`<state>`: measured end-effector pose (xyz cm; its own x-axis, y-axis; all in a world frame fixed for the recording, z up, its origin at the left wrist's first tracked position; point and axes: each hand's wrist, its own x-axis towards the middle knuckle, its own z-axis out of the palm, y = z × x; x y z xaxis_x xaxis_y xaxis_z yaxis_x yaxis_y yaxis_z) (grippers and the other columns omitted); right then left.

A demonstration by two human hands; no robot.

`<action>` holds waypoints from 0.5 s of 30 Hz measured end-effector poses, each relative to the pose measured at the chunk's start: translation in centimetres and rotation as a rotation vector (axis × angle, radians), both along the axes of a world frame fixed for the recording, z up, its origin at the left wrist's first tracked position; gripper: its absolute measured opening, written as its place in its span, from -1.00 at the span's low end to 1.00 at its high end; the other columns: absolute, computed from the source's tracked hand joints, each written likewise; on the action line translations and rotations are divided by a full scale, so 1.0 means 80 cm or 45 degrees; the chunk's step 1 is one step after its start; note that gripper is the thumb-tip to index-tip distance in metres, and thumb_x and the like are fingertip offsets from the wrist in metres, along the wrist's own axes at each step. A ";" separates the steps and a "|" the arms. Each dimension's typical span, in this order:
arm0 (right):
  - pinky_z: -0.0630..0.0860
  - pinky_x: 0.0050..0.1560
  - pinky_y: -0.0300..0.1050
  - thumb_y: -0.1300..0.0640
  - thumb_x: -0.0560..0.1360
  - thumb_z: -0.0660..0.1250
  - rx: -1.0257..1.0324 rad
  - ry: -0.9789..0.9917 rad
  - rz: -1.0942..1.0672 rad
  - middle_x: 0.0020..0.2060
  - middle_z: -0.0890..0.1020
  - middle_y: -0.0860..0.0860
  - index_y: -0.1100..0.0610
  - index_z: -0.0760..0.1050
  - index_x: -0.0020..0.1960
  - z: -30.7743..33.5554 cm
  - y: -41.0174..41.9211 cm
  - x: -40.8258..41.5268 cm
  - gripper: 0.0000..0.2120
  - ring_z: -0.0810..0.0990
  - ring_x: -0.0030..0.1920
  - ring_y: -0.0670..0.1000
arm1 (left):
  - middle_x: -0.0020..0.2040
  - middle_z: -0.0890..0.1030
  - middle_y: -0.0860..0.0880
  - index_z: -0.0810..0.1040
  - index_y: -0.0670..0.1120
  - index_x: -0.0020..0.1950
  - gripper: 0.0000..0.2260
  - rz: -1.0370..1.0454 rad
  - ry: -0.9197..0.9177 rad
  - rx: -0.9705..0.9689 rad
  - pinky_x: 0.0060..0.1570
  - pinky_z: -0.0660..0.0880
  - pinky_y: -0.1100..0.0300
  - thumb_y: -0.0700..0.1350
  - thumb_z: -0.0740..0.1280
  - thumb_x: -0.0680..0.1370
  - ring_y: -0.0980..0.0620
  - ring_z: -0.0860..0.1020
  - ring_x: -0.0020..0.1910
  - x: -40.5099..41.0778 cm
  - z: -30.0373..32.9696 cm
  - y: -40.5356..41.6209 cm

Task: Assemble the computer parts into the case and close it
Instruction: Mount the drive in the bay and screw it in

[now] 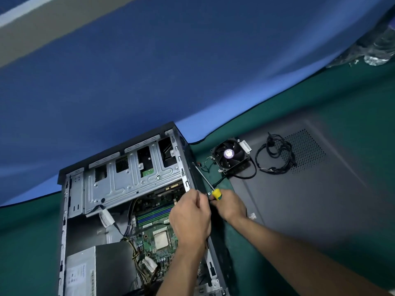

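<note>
The open computer case (64, 210) lies on a green mat. Inside it are the motherboard (149, 248) with a bare CPU (161, 240), the power supply (96, 270) and a metal drive cage (128, 178). My left hand (190, 216) hovers over the case's right wall with its fingers pinched together; nothing shows between them. My right hand (229, 205), just right of that wall, grips a yellow-handled screwdriver (217, 194) whose shaft points up and left along the wall. The cooler fan (230, 155) lies on the grey side panel (320, 199).
A coiled black cable (275, 154) rests on the side panel's perforated vent. Crumpled clear plastic (376, 48) sits at the far right. A blue backdrop (171, 71) rises just behind the case. The green mat (25, 242) extends to the left of the case.
</note>
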<state>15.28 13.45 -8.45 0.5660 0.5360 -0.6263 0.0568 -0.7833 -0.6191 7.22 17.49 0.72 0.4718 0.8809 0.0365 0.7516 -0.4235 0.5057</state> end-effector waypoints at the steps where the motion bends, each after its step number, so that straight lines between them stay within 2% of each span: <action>1: 0.50 -0.14 -0.11 0.00 0.52 0.32 -0.020 -0.044 -0.007 -0.13 0.66 0.03 0.03 0.54 -0.12 -0.002 0.001 -0.002 -0.89 0.60 -0.10 0.10 | -0.57 0.11 0.12 0.14 0.01 -0.45 -0.53 0.002 -0.010 -0.005 -0.53 0.05 0.33 -0.28 0.40 0.42 0.17 0.12 -0.58 0.000 -0.001 0.000; 4: 0.46 -0.18 -0.11 -0.06 0.55 0.27 -0.060 -0.146 0.016 -0.15 0.65 0.05 0.06 0.47 -0.16 -0.005 0.004 -0.006 -0.79 0.60 -0.11 0.13 | -0.57 0.09 0.11 0.07 0.06 -0.45 -0.46 0.001 -0.025 0.006 -0.52 0.04 0.34 -0.27 0.40 0.42 0.23 0.09 -0.58 0.000 -0.002 0.001; 8: 0.50 -0.12 -0.06 -0.06 0.57 0.24 -0.079 -0.231 0.085 -0.13 0.65 0.08 0.15 0.50 -0.07 -0.005 0.004 -0.009 -0.73 0.60 -0.10 0.15 | -0.56 0.08 0.11 0.15 -0.01 -0.44 -0.55 0.007 -0.034 0.028 -0.52 0.03 0.34 -0.27 0.39 0.41 0.18 0.09 -0.57 -0.001 -0.001 0.001; 15: 0.43 -0.20 -0.08 -0.06 0.58 0.23 -0.076 -0.265 0.067 -0.18 0.64 0.06 0.11 0.37 -0.22 -0.006 0.008 -0.014 -0.70 0.59 -0.15 0.13 | -0.56 0.11 0.12 0.19 -0.02 -0.45 -0.57 0.005 -0.047 0.035 -0.52 0.06 0.34 -0.28 0.39 0.42 0.21 0.10 -0.57 -0.002 -0.005 0.001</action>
